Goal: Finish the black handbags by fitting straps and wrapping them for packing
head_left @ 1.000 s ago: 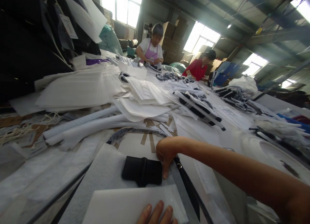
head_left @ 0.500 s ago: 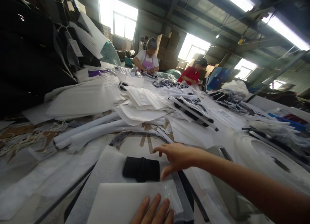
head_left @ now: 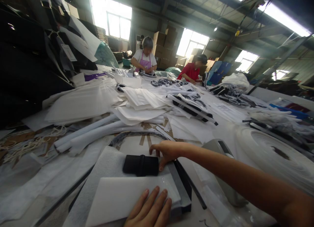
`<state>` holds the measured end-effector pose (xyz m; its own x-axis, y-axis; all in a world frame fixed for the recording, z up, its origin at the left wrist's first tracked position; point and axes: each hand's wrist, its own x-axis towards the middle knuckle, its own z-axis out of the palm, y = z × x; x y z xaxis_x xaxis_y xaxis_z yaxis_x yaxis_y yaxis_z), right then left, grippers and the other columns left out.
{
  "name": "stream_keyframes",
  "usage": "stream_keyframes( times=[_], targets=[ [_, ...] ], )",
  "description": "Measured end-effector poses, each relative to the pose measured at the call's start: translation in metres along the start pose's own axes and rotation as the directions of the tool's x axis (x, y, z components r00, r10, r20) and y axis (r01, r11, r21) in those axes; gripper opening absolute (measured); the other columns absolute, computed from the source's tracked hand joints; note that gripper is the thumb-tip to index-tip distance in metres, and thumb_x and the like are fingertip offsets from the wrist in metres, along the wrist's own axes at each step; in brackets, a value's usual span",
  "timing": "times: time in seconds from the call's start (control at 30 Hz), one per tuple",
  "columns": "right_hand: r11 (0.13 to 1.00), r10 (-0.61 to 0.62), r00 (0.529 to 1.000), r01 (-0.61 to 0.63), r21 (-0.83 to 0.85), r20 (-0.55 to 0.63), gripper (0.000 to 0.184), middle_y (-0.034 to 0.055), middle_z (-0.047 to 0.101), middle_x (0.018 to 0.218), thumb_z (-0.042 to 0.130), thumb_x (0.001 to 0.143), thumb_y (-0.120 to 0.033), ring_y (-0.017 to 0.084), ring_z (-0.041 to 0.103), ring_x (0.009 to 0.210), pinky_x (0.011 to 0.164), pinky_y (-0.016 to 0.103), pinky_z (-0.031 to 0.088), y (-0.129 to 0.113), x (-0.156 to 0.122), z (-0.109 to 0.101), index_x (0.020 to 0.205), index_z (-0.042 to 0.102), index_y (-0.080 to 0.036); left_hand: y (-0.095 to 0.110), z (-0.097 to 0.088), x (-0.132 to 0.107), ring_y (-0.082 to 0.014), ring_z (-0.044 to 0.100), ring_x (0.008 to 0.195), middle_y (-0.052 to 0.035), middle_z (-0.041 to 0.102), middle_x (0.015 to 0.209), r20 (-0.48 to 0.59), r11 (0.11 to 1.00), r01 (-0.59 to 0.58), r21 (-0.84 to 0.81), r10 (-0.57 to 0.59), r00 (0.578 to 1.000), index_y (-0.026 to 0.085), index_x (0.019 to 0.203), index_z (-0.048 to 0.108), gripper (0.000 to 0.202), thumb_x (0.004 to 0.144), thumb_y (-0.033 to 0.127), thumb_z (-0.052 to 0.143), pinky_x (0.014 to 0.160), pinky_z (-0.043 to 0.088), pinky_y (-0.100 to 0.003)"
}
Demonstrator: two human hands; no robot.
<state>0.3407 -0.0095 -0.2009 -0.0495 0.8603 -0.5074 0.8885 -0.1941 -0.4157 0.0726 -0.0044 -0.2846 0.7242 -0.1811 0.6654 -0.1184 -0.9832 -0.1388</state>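
Observation:
My left hand [head_left: 149,209] lies flat, fingers extended, on a smooth white sheet [head_left: 110,194] with clear film at its right end. Just beyond that sheet sits a black rectangular piece [head_left: 131,165] with a raised band across its middle; its exact kind I cannot tell. My right hand [head_left: 169,151] reaches in from the right with bent, parted fingers. Its thumb is at the black piece's right end, and whether it touches is unclear. Under these lies a greyish padded sheet [head_left: 98,174] on a dark-edged flat item. A dark curved handle wrapped in film [head_left: 120,137] arches behind.
A white coiled roll [head_left: 255,148] and a grey slotted object [head_left: 222,151] stand on the right. White sheet stacks [head_left: 83,101] and rolled sheets [head_left: 93,133] spread across the left. Two co-workers stand across the table, in a purple apron [head_left: 144,63] and a red top [head_left: 188,73].
My right hand has come closer to the black piece's right end, its fingers more bent. My left hand stays flat on the white sheet. The whole view has shifted slightly.

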Motion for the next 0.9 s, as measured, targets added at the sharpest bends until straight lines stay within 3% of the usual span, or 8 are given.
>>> stream_keyframes(
  times=[0.1,0.2,0.27,0.33,0.47,0.6,0.8,0.9],
  targets=[
    [0.999,0.047,0.972,-0.041,0.033,-0.231,0.039,0.0012,0.075,0.105,0.074,0.081,-0.030,0.015,0.069,0.073,0.075,0.026,0.052,-0.010,-0.028,0.005,0.119,0.065,-0.026,-0.005,-0.006,0.002,-0.0160,0.062,0.121,0.0026,0.062,0.137,0.043,0.999,-0.037,0.004,0.037,0.998,0.024,0.132,0.061,0.038,0.104,0.036,0.040,0.121,0.026,-0.032],
    [0.994,0.108,0.840,-0.097,0.048,-0.532,0.032,0.0126,0.067,0.126,0.045,0.100,-0.026,0.023,0.066,0.107,0.097,0.037,0.049,-0.035,-0.070,0.036,0.128,0.059,-0.017,-0.003,-0.011,0.008,-0.0138,0.063,0.120,0.0056,0.064,0.134,0.020,1.000,0.011,-0.010,-0.011,1.000,0.026,0.129,0.063,0.035,0.105,0.026,0.038,0.117,0.033,-0.029],
    [0.997,0.081,0.767,-0.070,0.043,-0.636,0.031,0.0113,0.067,0.127,0.043,0.101,-0.026,0.022,0.063,0.116,0.101,0.036,0.049,-0.052,-0.094,0.075,0.126,0.060,-0.019,0.001,-0.015,0.012,-0.0128,0.064,0.117,0.0070,0.066,0.131,-0.001,0.999,0.051,-0.019,-0.051,0.999,0.027,0.126,0.065,0.035,0.105,0.023,0.038,0.113,0.040,-0.028],
    [0.984,-0.147,0.701,0.031,-0.176,-0.698,0.038,0.0092,0.065,0.132,0.051,0.097,-0.026,0.023,0.060,0.122,0.106,0.038,0.048,-0.060,-0.110,0.120,0.134,0.055,-0.021,0.004,-0.018,0.016,-0.0131,0.065,0.116,0.0061,0.066,0.130,0.005,0.996,0.083,-0.027,-0.083,0.997,0.026,0.125,0.066,0.033,0.105,0.025,0.039,0.109,0.047,-0.028],
    [0.879,-0.361,0.584,-0.048,-0.475,-0.727,0.070,0.0163,0.051,0.146,0.062,0.089,-0.028,0.032,0.050,0.134,0.105,0.047,0.051,-0.057,-0.110,0.181,0.149,0.034,-0.006,0.008,-0.025,0.020,-0.0133,0.062,0.120,0.0003,0.066,0.132,0.068,0.994,0.080,-0.070,-0.075,0.995,0.021,0.125,0.064,0.031,0.104,0.025,0.041,0.106,0.051,-0.030],
    [0.841,-0.393,0.550,-0.109,-0.530,-0.737,0.066,0.0117,0.048,0.150,0.057,0.091,-0.017,0.028,0.049,0.135,0.105,0.046,0.052,-0.046,-0.099,0.190,0.152,0.032,-0.011,-0.003,-0.047,0.014,-0.0120,0.056,0.127,-0.0004,0.064,0.135,0.160,0.997,0.012,-0.079,0.001,0.987,0.017,0.131,0.059,0.034,0.105,0.019,0.036,0.109,0.048,-0.030],
    [0.849,-0.417,0.498,-0.084,-0.521,-0.760,0.056,0.0110,0.052,0.146,0.051,0.092,-0.012,0.027,0.051,0.133,0.105,0.045,0.052,-0.044,-0.098,0.187,0.147,0.042,-0.014,-0.056,-0.105,-0.015,-0.0206,0.047,0.136,-0.0027,0.052,0.146,0.332,0.987,-0.048,0.153,-0.005,0.943,0.020,0.143,0.047,0.043,0.101,0.010,0.041,0.113,0.043,-0.042],
    [0.849,-0.439,0.487,-0.051,-0.526,-0.755,0.054,0.0114,0.056,0.143,0.048,0.092,-0.008,0.027,0.054,0.131,0.105,0.046,0.052,-0.043,-0.098,0.182,0.145,0.045,-0.014,-0.074,-0.115,-0.026,-0.0216,0.049,0.134,-0.0037,0.055,0.144,0.390,0.988,-0.035,0.151,-0.026,0.921,0.022,0.142,0.048,0.042,0.100,0.013,0.048,0.114,0.041,-0.047]
  ],
)
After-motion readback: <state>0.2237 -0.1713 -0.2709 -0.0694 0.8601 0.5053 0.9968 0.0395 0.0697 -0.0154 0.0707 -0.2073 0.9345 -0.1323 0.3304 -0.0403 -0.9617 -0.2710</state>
